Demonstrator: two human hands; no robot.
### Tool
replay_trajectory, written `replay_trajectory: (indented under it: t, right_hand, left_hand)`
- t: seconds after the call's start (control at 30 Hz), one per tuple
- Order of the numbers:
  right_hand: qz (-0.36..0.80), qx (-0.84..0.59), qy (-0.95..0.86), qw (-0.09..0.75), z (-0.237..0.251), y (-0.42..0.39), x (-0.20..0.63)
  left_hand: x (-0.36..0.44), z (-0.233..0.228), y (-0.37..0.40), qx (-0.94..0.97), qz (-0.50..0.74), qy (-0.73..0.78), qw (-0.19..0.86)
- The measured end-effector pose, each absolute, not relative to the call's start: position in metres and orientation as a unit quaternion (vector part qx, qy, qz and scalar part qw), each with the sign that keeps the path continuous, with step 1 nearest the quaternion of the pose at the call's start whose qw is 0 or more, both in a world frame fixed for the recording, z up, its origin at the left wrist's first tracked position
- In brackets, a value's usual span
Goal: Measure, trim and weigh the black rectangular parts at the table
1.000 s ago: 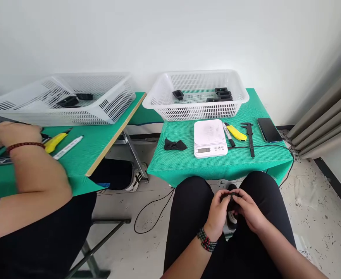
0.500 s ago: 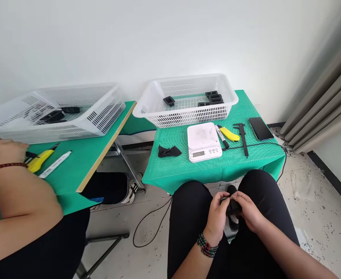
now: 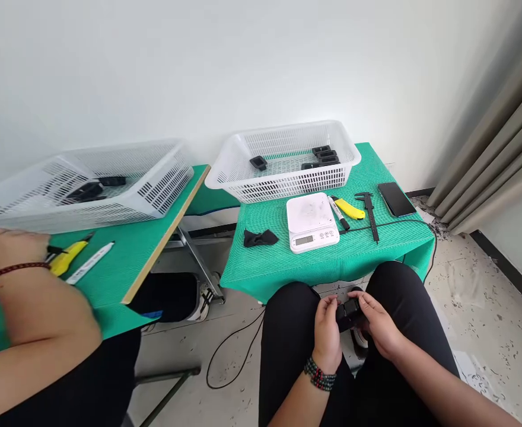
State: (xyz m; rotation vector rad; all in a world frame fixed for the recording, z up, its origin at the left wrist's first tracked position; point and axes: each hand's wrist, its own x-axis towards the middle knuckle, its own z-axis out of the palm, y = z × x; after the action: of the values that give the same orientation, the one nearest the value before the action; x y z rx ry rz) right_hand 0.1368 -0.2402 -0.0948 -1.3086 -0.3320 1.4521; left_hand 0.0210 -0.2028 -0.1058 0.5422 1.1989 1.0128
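Observation:
Between my knees, my left hand (image 3: 327, 329) and my right hand (image 3: 379, 323) grip a small black molded part (image 3: 349, 313) from its two sides. It looks blocky, with a groove across its face; its exact kind I cannot make out. Both sets of fingers are closed on its ends. Beyond my knees, a white digital scale (image 3: 312, 220) stands on the green-covered table. Left of the scale lies a crumpled black cloth piece (image 3: 260, 238). To its right are a marker (image 3: 339, 213), a yellow utility knife (image 3: 350, 209) and a black caliper (image 3: 369, 217).
A white plastic basket (image 3: 283, 188) with several black parts (image 3: 325, 155) stands at the table's back. A phone (image 3: 395, 198) lies on the right beside a cable. On the left, a co-worker's arm (image 3: 38, 296) rests at another table with a second basket (image 3: 154, 198), a knife and a marker.
My hands have moved slightly apart and turned the black part, so more of its grooved face shows. The view has shifted a little, and the co-worker's hand has moved slightly.

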Motion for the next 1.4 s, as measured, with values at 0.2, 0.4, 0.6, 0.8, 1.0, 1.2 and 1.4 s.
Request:
replay_trajectory:
  t: [0.2,0.4,0.6,0.8,1.0,1.2,1.4]
  right_hand:
    - [0.647,-0.533,-0.110,0.534,-0.100,-0.241,0.136]
    - [0.686,-0.498,-0.039,0.530,-0.101,-0.239,0.138]
    - [0.676,-0.479,-0.010,0.560,-0.093,-0.238,0.144]
    - [0.653,-0.512,-0.037,0.557,-0.087,-0.240,0.139]
    - [0.609,-0.557,-0.017,0.564,-0.090,-0.244,0.123]
    - [0.612,-0.542,-0.050,0.573,-0.091,-0.249,0.125]
    - [0.665,-0.511,-0.016,0.544,-0.093,-0.249,0.132]
  left_hand:
    - [0.020,-0.102,-0.205,0.319,0.502,0.542,0.594]
    - [0.015,-0.091,-0.214,0.416,0.503,0.506,0.564]
    - [0.014,-0.087,-0.217,0.443,0.485,0.470,0.589]
    - [0.014,-0.088,-0.216,0.412,0.491,0.461,0.613]
    - [0.017,-0.088,-0.207,0.313,0.445,0.519,0.660]
    - [0.014,-0.083,-0.213,0.391,0.366,0.486,0.690]
    - [0.016,-0.082,-0.217,0.376,0.389,0.457,0.706]
